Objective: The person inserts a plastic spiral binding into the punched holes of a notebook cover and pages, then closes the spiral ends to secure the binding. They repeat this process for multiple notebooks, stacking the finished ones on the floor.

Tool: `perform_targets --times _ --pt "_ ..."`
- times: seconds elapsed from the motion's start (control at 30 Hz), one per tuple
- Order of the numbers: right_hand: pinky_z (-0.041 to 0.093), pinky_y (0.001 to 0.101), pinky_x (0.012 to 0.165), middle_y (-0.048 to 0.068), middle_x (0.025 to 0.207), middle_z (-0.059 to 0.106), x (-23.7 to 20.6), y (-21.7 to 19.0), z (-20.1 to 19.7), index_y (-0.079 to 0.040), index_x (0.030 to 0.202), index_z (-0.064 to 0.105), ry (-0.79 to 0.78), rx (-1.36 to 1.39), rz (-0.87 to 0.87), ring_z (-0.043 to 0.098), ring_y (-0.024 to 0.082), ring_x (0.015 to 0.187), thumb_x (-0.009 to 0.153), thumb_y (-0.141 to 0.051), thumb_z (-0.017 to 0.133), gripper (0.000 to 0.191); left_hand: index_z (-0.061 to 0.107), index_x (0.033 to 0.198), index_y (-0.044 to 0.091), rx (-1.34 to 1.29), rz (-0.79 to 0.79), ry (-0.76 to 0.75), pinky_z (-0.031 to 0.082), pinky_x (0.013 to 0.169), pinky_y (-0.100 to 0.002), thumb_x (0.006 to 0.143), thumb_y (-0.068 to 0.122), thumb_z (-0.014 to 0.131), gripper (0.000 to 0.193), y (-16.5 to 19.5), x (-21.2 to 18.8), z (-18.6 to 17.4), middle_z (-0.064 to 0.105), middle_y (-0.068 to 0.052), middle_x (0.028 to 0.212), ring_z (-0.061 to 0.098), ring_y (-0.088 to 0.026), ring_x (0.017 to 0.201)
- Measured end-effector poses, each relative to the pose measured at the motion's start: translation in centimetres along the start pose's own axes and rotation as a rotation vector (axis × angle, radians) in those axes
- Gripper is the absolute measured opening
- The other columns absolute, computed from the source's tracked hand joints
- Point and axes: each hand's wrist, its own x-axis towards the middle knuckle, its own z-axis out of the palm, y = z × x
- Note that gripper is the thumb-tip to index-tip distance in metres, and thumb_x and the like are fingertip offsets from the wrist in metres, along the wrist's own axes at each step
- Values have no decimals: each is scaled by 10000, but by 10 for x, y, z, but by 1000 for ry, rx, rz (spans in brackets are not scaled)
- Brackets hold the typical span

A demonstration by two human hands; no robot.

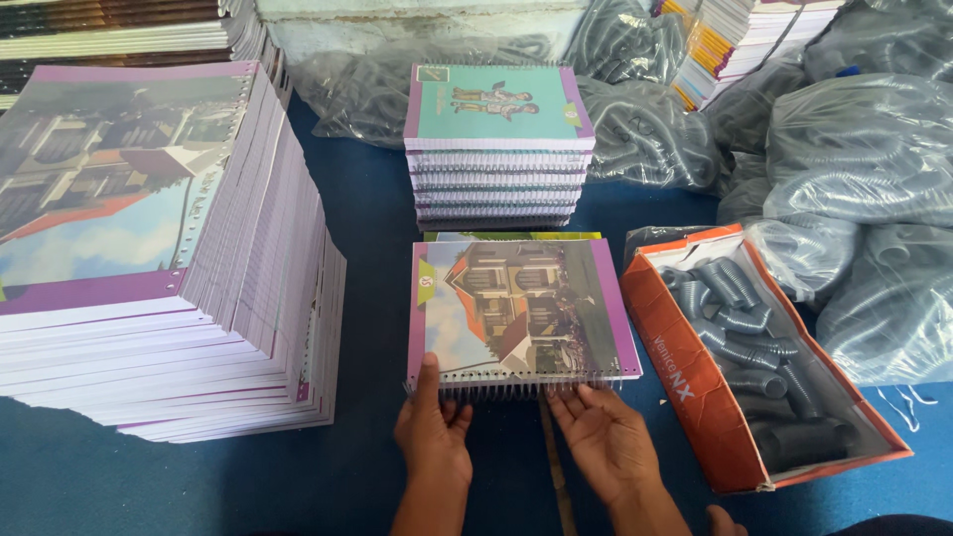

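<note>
Head view, starting closest to me: my left hand [433, 429] and right hand [606, 437] lie flat with fingers spread along the near edge of a notebook [521, 306] with a house picture on its purple-bordered cover. The fingertips press on the spiral coil [516, 385] that runs through that edge; neither hand is closed around anything. The coil looks threaded along the whole edge, though I cannot tell whether its ends are finished, since the wire is small and partly under my fingers. The notebook lies on the blue surface [377, 228], over another green-edged sheet or book.

Just to the right sits an open orange box [695, 387] holding grey coils [754, 357], so binding stock remains. To the left rises a tall stack of punched unbound books [169, 258], which I judge to be the work left, and it is large.

Farther off, straight ahead, a shorter pile of bound notebooks [499, 149] with teal covers stands as the finished share. Behind and to the right lie clear bags of more coils [864, 169].
</note>
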Motion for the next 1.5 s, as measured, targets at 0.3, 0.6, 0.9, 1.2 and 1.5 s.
perform_targets --times 0.3,0.6,0.9,1.2,1.5 --pt "530 328 796 61 925 649 8 9 -5 -68 1072 647 296 -273 -17 647 169 858 852 -326 779 364 566 1244 -26 -423 59 -238 527 1017 -454 850 168 608 441 -2 -6 -2 628 -145 1168 622 -267 1099" --pt "508 424 902 93 943 584 12 8 5 -46 1151 582 259 -149 -19 593 234 908 851 -379 720 469 611 1137 4 -183 105 -89 572 824 -335 861 123 753 332 -10 -16 -9 682 -126 1018 681 -175 886" --pt "493 483 961 148 1039 614 2 2 4 -13 1173 558 235 -58 -122 608 283 986 960 -355 473 412 602 1200 42 -207 13 -71 497 858 -390 869 234 688 392 -6 -14 0 584 -82 1031 581 -194 951" --pt "449 465 932 103 1024 581 1 -5 15 -40 1197 565 422 -237 -22 608 269 1031 918 -446 568 493 558 1268 -45 -314 57 -132 552 969 -424 880 224 636 479 -8 -20 -1 631 -162 1136 639 -258 1078" --pt "481 503 1048 124 1130 607 10 -3 -4 -29 1220 549 153 45 -41 621 280 1050 814 -310 640 503 612 965 28 -10 135 50 585 732 -371 826 326 827 393 -10 -15 3 638 -100 871 629 -166 756"
